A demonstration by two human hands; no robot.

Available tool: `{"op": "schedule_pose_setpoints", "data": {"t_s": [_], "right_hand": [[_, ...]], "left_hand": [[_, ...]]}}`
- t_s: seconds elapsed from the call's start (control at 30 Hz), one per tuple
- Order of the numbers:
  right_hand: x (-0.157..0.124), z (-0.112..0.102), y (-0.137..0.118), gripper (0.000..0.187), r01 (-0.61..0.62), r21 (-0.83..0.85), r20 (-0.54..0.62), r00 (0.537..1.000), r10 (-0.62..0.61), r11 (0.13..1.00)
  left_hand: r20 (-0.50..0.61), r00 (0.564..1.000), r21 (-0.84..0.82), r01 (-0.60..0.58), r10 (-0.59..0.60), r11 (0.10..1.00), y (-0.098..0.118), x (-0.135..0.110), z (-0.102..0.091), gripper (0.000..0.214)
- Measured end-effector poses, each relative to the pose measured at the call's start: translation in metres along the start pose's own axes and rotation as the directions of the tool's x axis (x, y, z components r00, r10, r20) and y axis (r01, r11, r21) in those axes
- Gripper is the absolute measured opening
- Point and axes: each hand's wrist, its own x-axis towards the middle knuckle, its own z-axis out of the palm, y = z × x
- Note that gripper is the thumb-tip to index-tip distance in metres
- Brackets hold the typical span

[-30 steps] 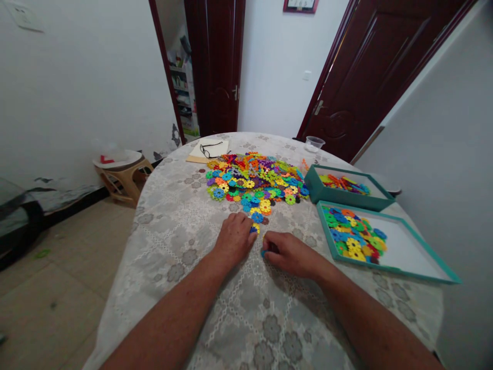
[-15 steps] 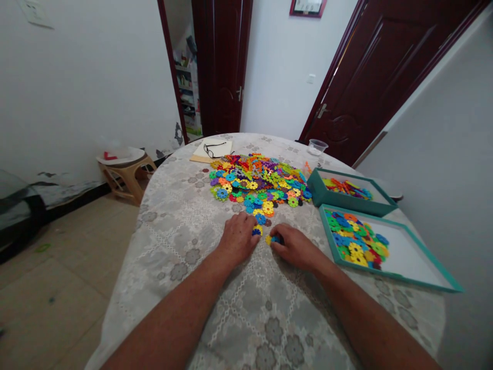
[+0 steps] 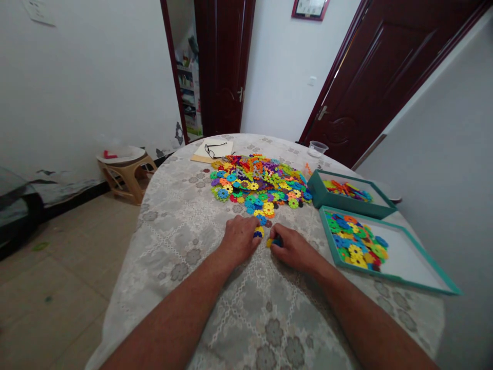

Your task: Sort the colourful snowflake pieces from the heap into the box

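Note:
My left hand (image 3: 242, 236) rests on the tablecloth with its fingers curled down at a yellow and dark blue pair of snowflake discs (image 3: 259, 233). Part of that pair is hidden under the fingertips. Across a small gap, my right hand (image 3: 291, 247) pinches yellow and blue snowflake discs (image 3: 270, 242) between thumb and fingers. A loose blue disc (image 3: 261, 220) lies just beyond the left fingertips. Farther back spreads a big heap of colourful snowflake discs (image 3: 262, 180), its near end trailing toward my hands.
At the right stand a teal box (image 3: 348, 205) with coloured pieces and a shallow teal lid (image 3: 419, 257) holding many discs. Glasses (image 3: 210, 150) lie on a notebook (image 3: 221, 147) at the back left. A clear plastic cup (image 3: 318, 148) is at the back right.
The discs in my right hand have turned slightly and show less of their blue face. My left hand stays nearly in place, and the view has shifted a little.

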Motion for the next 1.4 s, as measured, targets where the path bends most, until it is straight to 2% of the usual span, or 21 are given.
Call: {"op": "schedule_pose_setpoints", "data": {"t_s": [0.1, 0.23, 0.3, 0.5, 0.63, 0.77, 0.9, 1.03, 1.17, 1.23, 1.33, 1.4], "right_hand": [[0.0, 0.002, 0.0, 0.017, 0.002, 0.103, -0.003, 1.0, -0.002, 0.995], [0.001, 0.008, 0.007, 0.043, 0.004, 0.293, -0.051, 0.999, 0.011, 0.956], [0.003, 0.011, 0.009, 0.046, 0.01, 0.335, -0.066, 0.998, 0.012, 0.942], [0.007, 0.013, 0.006, 0.029, 0.038, 0.378, -0.108, 0.994, 0.004, 0.925], [0.011, 0.016, 0.007, 0.019, -0.015, 0.431, -0.168, 0.981, 0.097, 0.902], [0.014, 0.021, 0.011, 0.014, -0.102, 0.488, -0.17, 0.963, 0.209, 0.867], [0.014, 0.024, 0.01, 0.012, -0.086, 0.498, -0.171, 0.966, 0.195, 0.863], [0.012, 0.021, 0.002, 0.01, -0.007, 0.43, -0.224, 0.968, 0.114, 0.903], [0.006, 0.001, -0.003, 0.008, 0.093, 0.223, -0.26, 0.965, -0.033, 0.97], [0.002, -0.019, 0.003, 0.007, 0.073, 0.032, -0.353, 0.934, -0.057, 0.997], [-0.005, -0.058, 0.026, 0.012, -0.078, -0.159, -0.52, 0.854, -0.017, 0.984], [-0.013, -0.085, 0.046, 0.013, -0.239, -0.203, -0.568, 0.819, 0.084, 0.95]], "left_hand": [[0.013, 1.0, 0.004, 0.012, -0.012, 1.0, 0.001, 0.0, 0.001, 0.024], [0.032, 0.999, -0.022, 0.0, 0.0, 1.0, 0.001, 0.003, 0.003, 0.021], [0.038, 0.999, -0.076, -0.026, 0.029, 0.997, 0.001, 0.003, 0.004, 0.021], [0.014, 0.988, -0.393, -0.136, 0.154, 0.909, -0.002, 0.002, 0.006, 0.029], [-0.044, 0.981, -0.435, -0.19, 0.19, 0.88, -0.002, 0.004, 0.008, 0.037], [-0.04, 0.986, -0.424, -0.164, 0.162, 0.891, -0.003, 0.007, 0.005, 0.037], [-0.003, 0.997, -0.468, -0.069, 0.076, 0.881, -0.003, 0.007, 0.0, 0.031], [0.015, 0.995, -0.485, -0.079, 0.099, 0.871, -0.002, 0.005, -0.004, 0.035], [-0.071, 0.991, -0.422, -0.134, 0.115, 0.897, -0.004, 0.003, -0.006, 0.036], [-0.134, 0.989, -0.371, -0.115, 0.069, 0.921, -0.008, 0.003, -0.006, 0.03], [-0.161, 0.987, -0.276, -0.071, 0.026, 0.958, -0.016, 0.003, -0.007, 0.028], [-0.148, 0.989, -0.222, -0.063, 0.03, 0.973, -0.02, 0.002, -0.007, 0.03]]}}
